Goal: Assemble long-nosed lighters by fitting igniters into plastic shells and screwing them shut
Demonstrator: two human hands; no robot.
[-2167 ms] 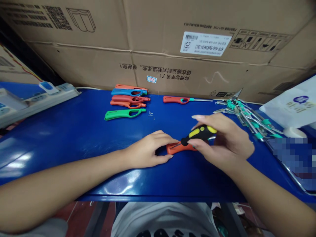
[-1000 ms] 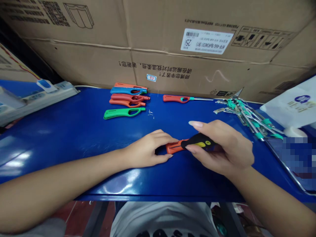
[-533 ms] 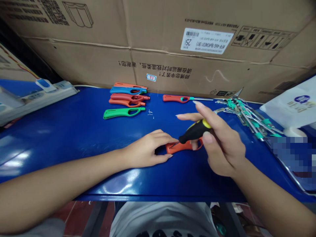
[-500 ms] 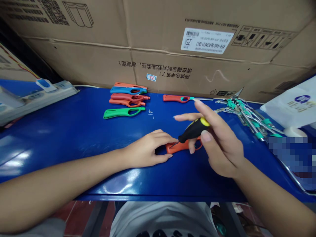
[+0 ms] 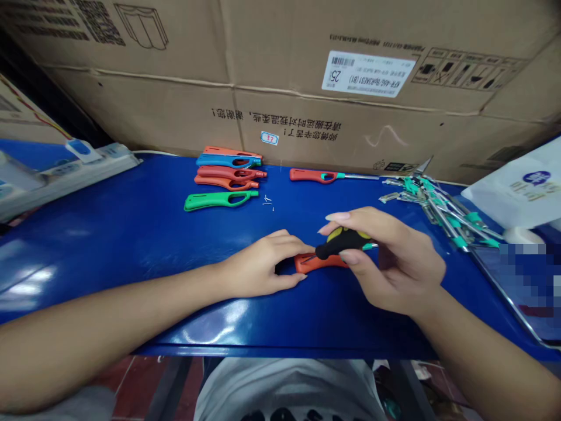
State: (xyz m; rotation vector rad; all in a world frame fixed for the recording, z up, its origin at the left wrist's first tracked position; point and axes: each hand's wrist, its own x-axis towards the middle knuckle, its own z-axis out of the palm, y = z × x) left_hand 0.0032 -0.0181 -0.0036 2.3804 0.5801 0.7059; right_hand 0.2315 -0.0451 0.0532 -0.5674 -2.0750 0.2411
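An orange long-neck lighter (image 5: 326,263) lies flat on the blue table (image 5: 166,245), its handle end toward the left. My left hand (image 5: 269,263) rests there with thumb and fingers closed around that end. In my right hand (image 5: 397,263) is a black and yellow screwdriver (image 5: 344,241), gripped by the handle and tilted low. Its thin shaft reaches the slot in the lighter's body. Right fingers and handle hide the trigger part; a green and metal bit of the nozzle shows behind them.
Several lighter shells, among them a green one (image 5: 219,200) and a blue one (image 5: 228,160), lie at the back. A red lighter (image 5: 313,175) with a nozzle lies near the cardboard box (image 5: 280,70). Metal nozzles (image 5: 447,216) are piled right; a power strip (image 5: 96,169) stands left.
My right hand has lowered the screwdriver handle, which now lies flatter over the lighter, and my fingers have curled in closer around it. The left hand has stayed in place.
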